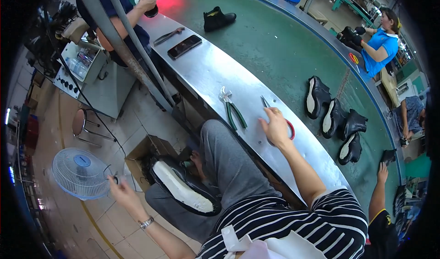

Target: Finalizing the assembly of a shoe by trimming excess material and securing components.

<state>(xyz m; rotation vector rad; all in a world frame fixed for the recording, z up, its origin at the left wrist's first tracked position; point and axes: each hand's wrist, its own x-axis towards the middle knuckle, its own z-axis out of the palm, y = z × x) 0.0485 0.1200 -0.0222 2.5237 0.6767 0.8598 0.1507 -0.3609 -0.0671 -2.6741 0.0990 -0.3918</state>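
Observation:
A black shoe [185, 188] lies across my lap, its white sole turned up; neither hand touches it. Out to the left, in front of the fan, my left hand [123, 196] has its fingertips drawn round a small dark thing too small to name. My right hand [276, 130] is on the metal ledge, over a pair of scissors with red handles [290, 129]. Its fingers are apart and partly cover the scissors, whose blades point away from me. Beside them on the ledge lie green-handled pincers [233, 110].
A phone [184, 46] and another tool [168, 36] lie farther up the metal ledge [215, 73]. Several black shoes [316, 97] stand on the green belt [275, 48]. A fan [82, 173], an open cardboard box [153, 147] and metal posts [123, 48] are at left. Co-workers sit around.

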